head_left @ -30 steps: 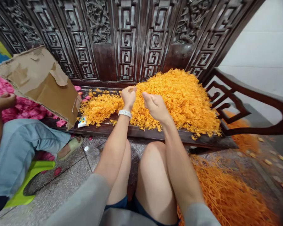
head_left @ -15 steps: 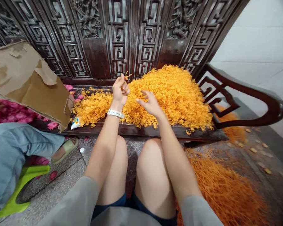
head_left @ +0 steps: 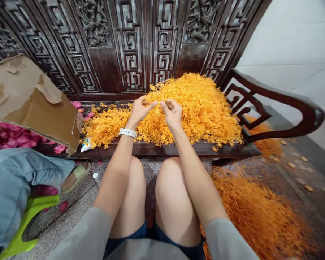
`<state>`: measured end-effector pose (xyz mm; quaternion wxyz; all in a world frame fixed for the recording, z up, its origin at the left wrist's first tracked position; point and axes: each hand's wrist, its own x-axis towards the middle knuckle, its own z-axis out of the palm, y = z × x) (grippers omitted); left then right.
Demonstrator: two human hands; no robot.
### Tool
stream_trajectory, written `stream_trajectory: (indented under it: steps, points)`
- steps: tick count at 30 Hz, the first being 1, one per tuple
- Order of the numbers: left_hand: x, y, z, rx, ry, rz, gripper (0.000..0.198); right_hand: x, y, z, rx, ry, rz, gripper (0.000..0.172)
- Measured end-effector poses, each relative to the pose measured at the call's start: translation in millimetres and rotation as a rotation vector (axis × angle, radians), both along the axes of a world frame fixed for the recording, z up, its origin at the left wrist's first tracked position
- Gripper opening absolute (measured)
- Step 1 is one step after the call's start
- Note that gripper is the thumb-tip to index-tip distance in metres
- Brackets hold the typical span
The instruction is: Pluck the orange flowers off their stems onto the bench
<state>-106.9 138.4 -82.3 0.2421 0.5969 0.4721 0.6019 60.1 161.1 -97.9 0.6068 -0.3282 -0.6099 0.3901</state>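
My left hand [head_left: 141,111], with a white watch [head_left: 128,132] on its wrist, is held above a heap of small yellow plastic flower pieces [head_left: 206,108] on a dark wooden bench. Thumb and fingers are pinched round a thin yellow flower piece [head_left: 157,86], part of which sticks up beyond the hands. My right hand [head_left: 173,112] faces it, thumb tip close to the left thumb, fingers curled in a pinch at the same piece. The yellow heap behind makes the exact grip hard to see. A thinner stretch of yellow pieces [head_left: 105,124] lies left of my left hand.
A torn cardboard box [head_left: 54,119] and pink flowers [head_left: 18,135] are on the left. There a person in jeans [head_left: 32,173] sits beside a green stool [head_left: 29,216]. Orange stems [head_left: 254,213] cover the floor at right, below the bench's curved armrest [head_left: 289,99].
My right hand has closed from spread fingers into a pinch and met the left. My left hand has lowered and turned toward it with the yellow piece.
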Motion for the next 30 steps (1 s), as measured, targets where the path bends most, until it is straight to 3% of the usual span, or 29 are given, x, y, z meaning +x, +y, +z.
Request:
stream_trajectory:
  steps: [2,6,11,15,21,23,27,30]
  points:
    - [2,-5,4.8,-0.062,-0.091,-0.043,0.035,2,-1,-0.3,-0.057,-0.037,-0.027,0.052]
    - [7,-11,16.1,-0.048,-0.219,0.002,0.037,6,0,0.8,-0.08,-0.076,-0.038,0.036]
    - [1,-6,14.1,0.007,-0.242,0.094,0.021,14,2,4.1,-0.055,-0.089,-0.114,0.022]
    - [-8,-2,8.3,0.072,-0.247,0.154,0.018,21,4,3.9,-0.075,-0.07,-0.187,0.022]
    - [-15,-2,7.4,0.092,-0.272,0.259,0.011,23,2,3.1,-0.05,-0.013,-0.174,0.034]
    - [-16,-4,8.6,0.07,-0.273,0.238,0.009,23,3,1.9,-0.048,-0.023,-0.156,0.036]
    - [-13,-10,11.9,-0.062,-0.304,0.047,0.006,23,8,-5.9,-0.051,-0.084,-0.162,0.032]
    - [-7,-12,13.9,-0.104,-0.386,-0.01,0.01,23,12,-11.7,-0.109,-0.23,-0.274,0.038]
